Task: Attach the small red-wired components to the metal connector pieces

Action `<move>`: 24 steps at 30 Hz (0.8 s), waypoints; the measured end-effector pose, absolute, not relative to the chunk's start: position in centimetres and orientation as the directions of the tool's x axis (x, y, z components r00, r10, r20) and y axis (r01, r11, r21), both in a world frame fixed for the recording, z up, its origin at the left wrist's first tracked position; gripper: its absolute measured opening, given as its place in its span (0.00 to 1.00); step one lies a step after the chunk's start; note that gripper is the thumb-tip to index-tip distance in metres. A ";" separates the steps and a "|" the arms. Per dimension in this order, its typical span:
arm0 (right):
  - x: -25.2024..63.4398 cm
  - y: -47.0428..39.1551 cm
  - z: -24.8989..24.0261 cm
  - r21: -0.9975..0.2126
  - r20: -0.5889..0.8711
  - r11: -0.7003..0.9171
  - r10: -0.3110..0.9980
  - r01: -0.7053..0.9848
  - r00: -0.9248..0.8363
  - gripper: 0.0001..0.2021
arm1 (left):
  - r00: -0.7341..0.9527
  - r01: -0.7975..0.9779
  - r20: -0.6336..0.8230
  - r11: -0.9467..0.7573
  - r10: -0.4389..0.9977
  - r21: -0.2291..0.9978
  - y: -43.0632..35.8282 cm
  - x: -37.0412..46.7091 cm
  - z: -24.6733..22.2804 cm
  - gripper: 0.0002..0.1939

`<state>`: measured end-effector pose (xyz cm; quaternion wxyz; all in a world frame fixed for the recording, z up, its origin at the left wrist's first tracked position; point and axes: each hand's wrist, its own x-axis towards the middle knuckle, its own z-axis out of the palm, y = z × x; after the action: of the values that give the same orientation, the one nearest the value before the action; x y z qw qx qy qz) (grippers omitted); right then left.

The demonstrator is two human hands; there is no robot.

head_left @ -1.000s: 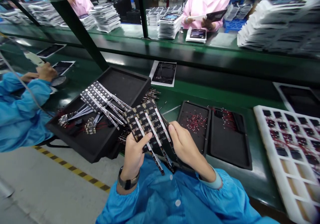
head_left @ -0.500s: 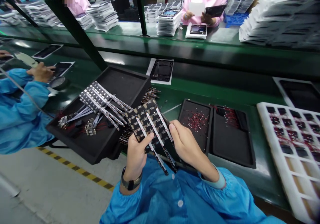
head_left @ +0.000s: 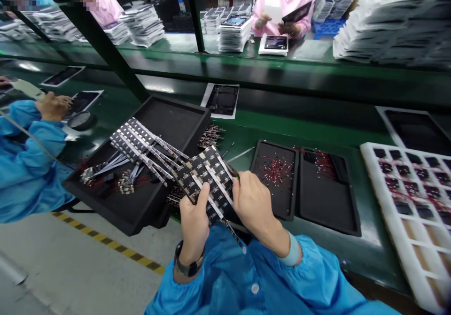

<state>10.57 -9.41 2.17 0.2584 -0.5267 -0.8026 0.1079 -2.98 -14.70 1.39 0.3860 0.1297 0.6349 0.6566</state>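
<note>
My left hand grips the lower left edge of a small circuit-board panel, dark with rows of tiny components and pale strips, thumb on top. My right hand holds the panel's right side, fingers curled over its edge. The panel is tilted and held in front of my chest, above the bench edge. Just left of it a large black tray holds more strip panels and loose small boards with red wires.
Two shallow black trays with tiny red-wired parts lie to the right, then a white compartment tray. A flat black device lies on the green belt. A person in a blue sleeve works at left; people in pink work behind stacked trays.
Both hands drew the panel slightly closer and lower; my right hand slid up over its right edge. The view shifted a little.
</note>
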 end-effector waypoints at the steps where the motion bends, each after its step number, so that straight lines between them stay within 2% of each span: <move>1: 10.6 -9.4 2.1 -0.459 0.295 0.418 0.904 0.784 -0.309 0.15 | -0.674 -0.325 -0.311 0.109 0.671 0.939 -14.8 -2.9 1.3 0.22; 6: 12.2 -8.7 3.5 -0.710 0.104 0.347 0.912 0.612 -0.396 0.15 | -0.594 -0.427 -0.373 0.113 0.713 0.897 -14.6 -3.7 1.3 0.23; 9: 12.8 -8.1 4.6 -0.798 0.055 0.298 0.902 0.524 -0.429 0.16 | -0.578 -0.456 -0.392 0.116 0.716 0.883 -14.5 -4.2 1.4 0.24; 18: 12.1 -7.1 5.3 -0.846 0.018 0.263 0.884 0.464 -0.467 0.17 | -0.555 -0.473 -0.418 0.141 0.719 0.870 -15.1 -4.0 1.6 0.27; 24: 11.9 -6.9 5.1 -0.817 0.042 0.291 0.891 0.498 -0.451 0.17 | -0.544 -0.466 -0.410 0.143 0.732 0.873 -15.0 -3.7 1.4 0.28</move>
<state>11.90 -6.91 5.15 0.2569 -0.4564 -0.7613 0.3823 -3.75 -15.01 1.42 0.4643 0.1115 0.5965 0.6451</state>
